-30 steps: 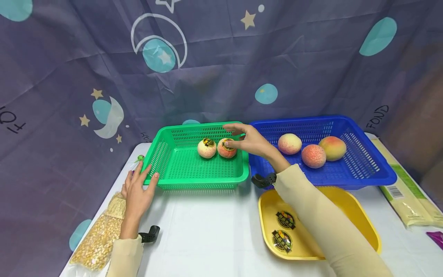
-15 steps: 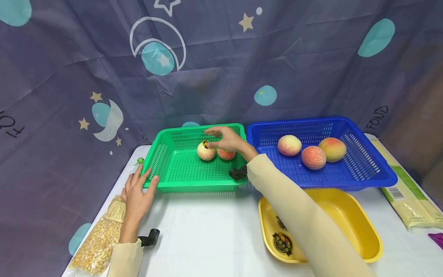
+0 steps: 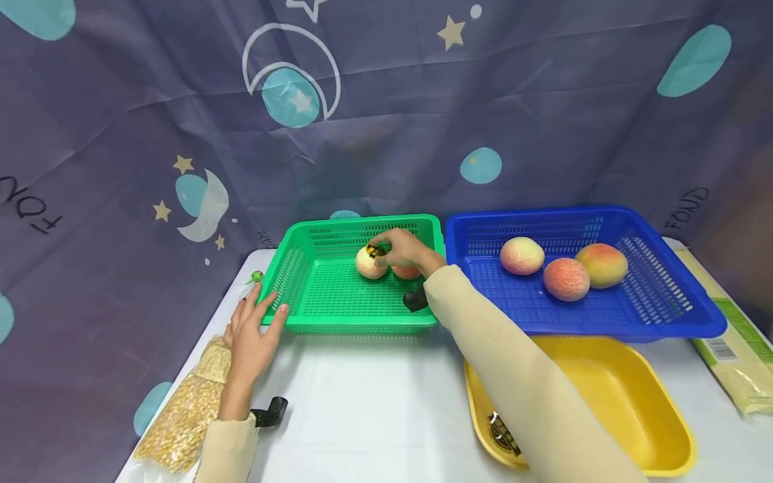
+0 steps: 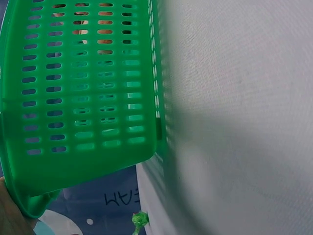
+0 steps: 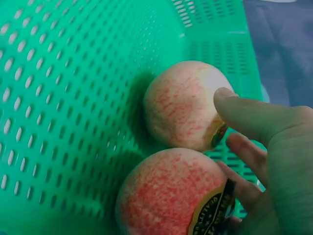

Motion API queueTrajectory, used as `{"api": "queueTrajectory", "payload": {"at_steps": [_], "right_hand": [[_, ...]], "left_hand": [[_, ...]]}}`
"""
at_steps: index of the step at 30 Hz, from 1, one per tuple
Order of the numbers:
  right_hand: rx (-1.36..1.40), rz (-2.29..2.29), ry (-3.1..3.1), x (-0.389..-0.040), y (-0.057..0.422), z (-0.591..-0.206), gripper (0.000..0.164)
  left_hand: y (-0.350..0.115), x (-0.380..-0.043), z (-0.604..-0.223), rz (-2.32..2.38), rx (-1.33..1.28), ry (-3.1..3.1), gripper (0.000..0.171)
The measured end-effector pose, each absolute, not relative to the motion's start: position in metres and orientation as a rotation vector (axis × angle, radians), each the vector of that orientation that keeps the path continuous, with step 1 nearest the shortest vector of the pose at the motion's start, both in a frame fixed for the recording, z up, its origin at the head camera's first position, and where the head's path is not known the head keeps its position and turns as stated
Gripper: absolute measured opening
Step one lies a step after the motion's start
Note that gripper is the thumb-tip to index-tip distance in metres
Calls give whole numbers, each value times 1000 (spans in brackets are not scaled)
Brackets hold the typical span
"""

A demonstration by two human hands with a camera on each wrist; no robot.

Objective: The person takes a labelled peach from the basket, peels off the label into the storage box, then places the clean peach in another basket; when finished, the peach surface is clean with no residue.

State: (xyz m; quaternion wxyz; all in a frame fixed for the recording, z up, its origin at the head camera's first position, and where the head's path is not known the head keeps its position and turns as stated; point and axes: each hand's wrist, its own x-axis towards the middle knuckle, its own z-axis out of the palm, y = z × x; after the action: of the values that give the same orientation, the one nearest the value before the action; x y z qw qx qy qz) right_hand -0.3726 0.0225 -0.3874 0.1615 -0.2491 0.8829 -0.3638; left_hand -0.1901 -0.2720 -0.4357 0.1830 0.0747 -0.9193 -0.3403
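Two peaches with black-and-gold stickers sit side by side in the green basket [image 3: 338, 320]. My right hand [image 3: 406, 249] reaches in from the right and grips the left peach [image 3: 370, 265] by its stickered side. Its thumb [image 5: 239, 107] touches the skin, and the other fingers curl behind the fruit. Below the palm lies the right peach [image 5: 171, 191], its sticker [image 5: 212, 210] facing the fingers; the hand covers much of it in the head view. At the basket's left near corner, my left hand [image 3: 253, 339] rests on the rim with fingers spread.
Right of it, a blue basket [image 3: 610, 329] holds two peaches and a yellow-red fruit [image 3: 602, 265]. In front stands a yellow tray [image 3: 628, 402] with a loose sticker [image 3: 502, 433], partly under my right sleeve. A kernel bag [image 3: 181, 416] lies left; a flat packet [image 3: 737, 362] lies right.
My right hand has moved left and down from above the right peach to the left one, and its fingers have closed in on it. My left hand stays at the basket's corner.
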Motion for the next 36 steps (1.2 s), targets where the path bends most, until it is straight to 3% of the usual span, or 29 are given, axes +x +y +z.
{"api": "queueTrajectory", "payload": {"at_steps": [27, 36], "right_hand": [[-961, -697, 2548, -366, -11, -392, 57], [-936, -777, 2430, -366, -14, -393, 67]], "left_hand": [[-271, -193, -439, -989, 172, -2553, 48], [-272, -193, -439, -989, 176, -2553, 47]]}}
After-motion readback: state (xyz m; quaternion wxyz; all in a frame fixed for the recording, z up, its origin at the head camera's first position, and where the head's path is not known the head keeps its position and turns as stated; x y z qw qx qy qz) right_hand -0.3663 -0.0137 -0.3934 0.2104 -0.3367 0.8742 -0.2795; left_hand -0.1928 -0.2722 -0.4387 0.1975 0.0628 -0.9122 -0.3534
